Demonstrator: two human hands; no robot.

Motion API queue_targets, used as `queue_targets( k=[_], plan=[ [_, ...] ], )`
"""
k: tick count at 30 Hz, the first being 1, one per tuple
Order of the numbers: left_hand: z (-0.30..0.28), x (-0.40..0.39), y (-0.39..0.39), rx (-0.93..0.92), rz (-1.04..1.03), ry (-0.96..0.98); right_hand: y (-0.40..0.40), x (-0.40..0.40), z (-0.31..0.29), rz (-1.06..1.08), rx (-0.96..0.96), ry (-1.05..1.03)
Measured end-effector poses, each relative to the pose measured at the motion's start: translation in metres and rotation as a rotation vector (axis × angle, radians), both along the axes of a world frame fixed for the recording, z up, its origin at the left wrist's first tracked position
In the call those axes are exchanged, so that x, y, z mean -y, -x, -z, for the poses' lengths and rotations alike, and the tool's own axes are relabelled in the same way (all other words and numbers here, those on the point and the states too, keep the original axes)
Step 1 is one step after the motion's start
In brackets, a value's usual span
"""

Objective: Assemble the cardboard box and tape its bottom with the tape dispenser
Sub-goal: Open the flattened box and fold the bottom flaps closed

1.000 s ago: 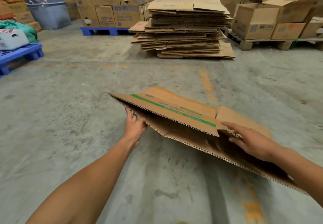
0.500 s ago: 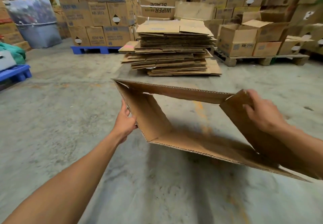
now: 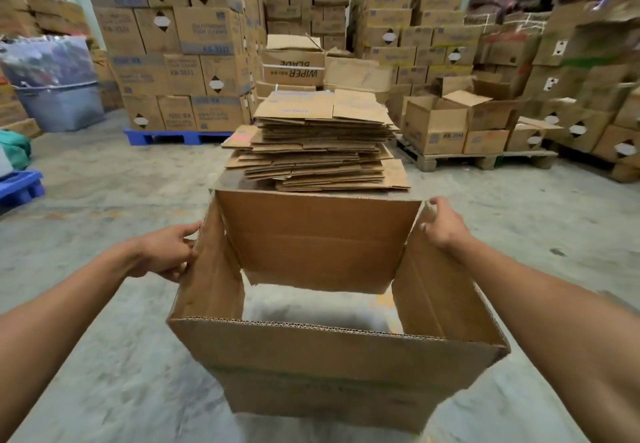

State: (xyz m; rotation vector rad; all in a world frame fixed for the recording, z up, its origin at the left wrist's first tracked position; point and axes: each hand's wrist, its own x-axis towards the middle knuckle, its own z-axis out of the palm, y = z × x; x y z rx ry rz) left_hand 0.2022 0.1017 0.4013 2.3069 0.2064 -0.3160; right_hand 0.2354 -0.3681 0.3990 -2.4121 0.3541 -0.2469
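A brown cardboard box [image 3: 318,356] hangs in front of me, spread into a square tube, open at top and bottom so the concrete floor shows through it. My left hand [image 3: 169,252] grips the upper edge of its left wall. My right hand [image 3: 443,224] grips the upper edge of its right wall near the far corner. No tape dispenser is in view.
A stack of flattened cartons [image 3: 318,141] lies on the floor just beyond the box. Stacked boxes on a blue pallet [image 3: 173,136] stand back left, a wooden pallet [image 3: 478,158] with boxes back right. A grey bin [image 3: 59,103] sits at the left.
The flat carton has been lifted and pulled open into a square tube. Both hands moved apart to its side walls, and my view has tilted up toward the stacks.
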Motion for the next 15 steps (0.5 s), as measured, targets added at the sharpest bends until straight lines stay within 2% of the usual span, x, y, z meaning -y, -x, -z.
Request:
queue_targets(
  k=[4, 10, 15],
  plan=[
    [0.012, -0.001, 0.015, -0.07, 0.007, -0.021, 0.01, -0.006, 0.023, -0.158, -0.081, -0.003],
    [0.031, 0.013, 0.025, 0.079, -0.054, 0.012, 0.023, -0.003, 0.038, -0.31, -0.136, 0.012],
    [0.039, 0.026, 0.037, 0.175, -0.099, -0.028, 0.036, 0.007, 0.038, -0.4, -0.373, -0.128]
  ],
)
